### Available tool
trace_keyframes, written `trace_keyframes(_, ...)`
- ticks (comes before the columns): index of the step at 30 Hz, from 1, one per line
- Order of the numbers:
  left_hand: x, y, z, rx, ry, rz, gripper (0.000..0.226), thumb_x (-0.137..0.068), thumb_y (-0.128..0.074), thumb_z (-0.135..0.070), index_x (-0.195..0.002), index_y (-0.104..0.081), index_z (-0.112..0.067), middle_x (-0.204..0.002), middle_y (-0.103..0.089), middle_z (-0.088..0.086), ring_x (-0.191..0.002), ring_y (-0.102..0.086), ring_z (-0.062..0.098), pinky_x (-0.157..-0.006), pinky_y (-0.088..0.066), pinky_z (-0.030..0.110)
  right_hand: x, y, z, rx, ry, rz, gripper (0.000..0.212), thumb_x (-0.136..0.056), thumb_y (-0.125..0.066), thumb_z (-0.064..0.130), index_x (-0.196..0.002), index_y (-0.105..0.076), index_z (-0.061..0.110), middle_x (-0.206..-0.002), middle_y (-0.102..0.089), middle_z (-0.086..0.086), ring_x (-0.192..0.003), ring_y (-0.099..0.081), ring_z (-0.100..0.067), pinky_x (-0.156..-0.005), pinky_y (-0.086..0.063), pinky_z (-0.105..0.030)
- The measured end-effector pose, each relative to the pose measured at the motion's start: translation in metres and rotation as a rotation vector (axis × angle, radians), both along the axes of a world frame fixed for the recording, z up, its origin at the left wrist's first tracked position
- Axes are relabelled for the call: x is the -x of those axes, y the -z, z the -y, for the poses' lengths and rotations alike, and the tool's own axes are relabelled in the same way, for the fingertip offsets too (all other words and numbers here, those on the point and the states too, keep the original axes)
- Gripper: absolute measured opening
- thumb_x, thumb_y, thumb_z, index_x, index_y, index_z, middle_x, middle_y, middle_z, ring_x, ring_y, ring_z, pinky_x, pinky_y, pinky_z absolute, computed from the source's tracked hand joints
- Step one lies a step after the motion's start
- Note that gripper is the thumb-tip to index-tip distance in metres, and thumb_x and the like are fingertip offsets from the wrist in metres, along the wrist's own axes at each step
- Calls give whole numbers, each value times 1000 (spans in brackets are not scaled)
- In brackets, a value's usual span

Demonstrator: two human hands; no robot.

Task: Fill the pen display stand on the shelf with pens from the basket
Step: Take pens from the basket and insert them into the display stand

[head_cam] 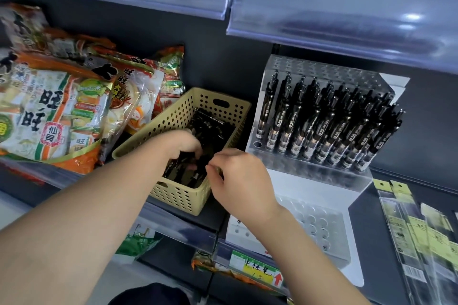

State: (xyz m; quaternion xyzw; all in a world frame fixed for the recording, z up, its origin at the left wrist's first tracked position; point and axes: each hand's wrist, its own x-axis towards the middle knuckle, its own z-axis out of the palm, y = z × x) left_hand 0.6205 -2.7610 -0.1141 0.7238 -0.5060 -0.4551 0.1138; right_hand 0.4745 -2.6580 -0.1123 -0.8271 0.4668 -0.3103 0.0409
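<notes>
While the right hand (241, 181) pinches its fingertips together, on what I cannot tell, at the rim of the perforated yellow plastic basket (173, 116), the left hand (184, 145) curls round black pens (213, 126) inside it; just beside stands the clear acrylic pen display stand (309, 171), partly filled.

Retail shop, shelf (365, 230) with clear price rails (347, 20), handwritten price label (257, 272) on near rail, snack bags (54, 111) stocked left, pen stand (314, 172) right, carded packs (421, 235) near right.

The left hand (186, 143) grips black pens (210, 126) inside the basket (178, 197). The right hand (239, 179) curls over its right rim.
</notes>
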Motion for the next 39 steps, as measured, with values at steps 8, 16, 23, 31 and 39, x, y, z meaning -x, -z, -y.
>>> trace_keyframes(8, -15, -20, -13, 143, -90, -126, 10, -88, -53, 5, -85, -48, -3, -65, -50, 12, -46, -40, 18, -32, -35, 18, 1, -4, -4, -43, -28, -19, 22, -89, -53, 23, -77, -67, 11, -78, -63, -2, -71, -59, -24, -61, -50, -37)
trace_keyframes(16, -20, -25, -23, 476, -252, -319, 25, -75, -54, 11, -85, -43, -10, -69, -46, 11, -43, -40, 17, -38, -30, 24, 2, -7, -10, -84, -1, 8, 21, -90, -55, 29, -86, -70, 14, -82, -66, -3, -76, -59, -22, -66, -51, -37)
trace_keyframes(23, -21, -34, -34, 657, -231, -447, 23, -79, -56, 9, -86, -46, -11, -65, -47, 7, -42, -42, 16, -38, -33, 26, 2, -14, -13, -115, 8, 175, 20, -92, -56, 29, -94, -71, 17, -82, -71, 0, -75, -65, -18, -68, -54, -37)
trace_keyframes(31, -4, -67, -59, 734, -249, -622, 22, -80, -61, 6, -89, -52, -12, -64, -54, 2, -51, -48, 16, -44, -37, 27, -25, -56, -1, -498, -32, 765, 48, -95, -47, 44, -134, -46, 16, -117, -62, 8, -98, -55, 5, -84, -40, -14)
trace_keyframes(39, 16, -75, -115, 689, -67, -778, 23, -81, -54, 14, -87, -49, -8, -54, -48, 4, -41, -42, 17, -37, -32, 24, -31, -85, 11, -986, -185, 1212, 58, -83, -66, 47, -111, -61, -4, -86, -68, -16, -50, -60, -26, -55, -54, -32)
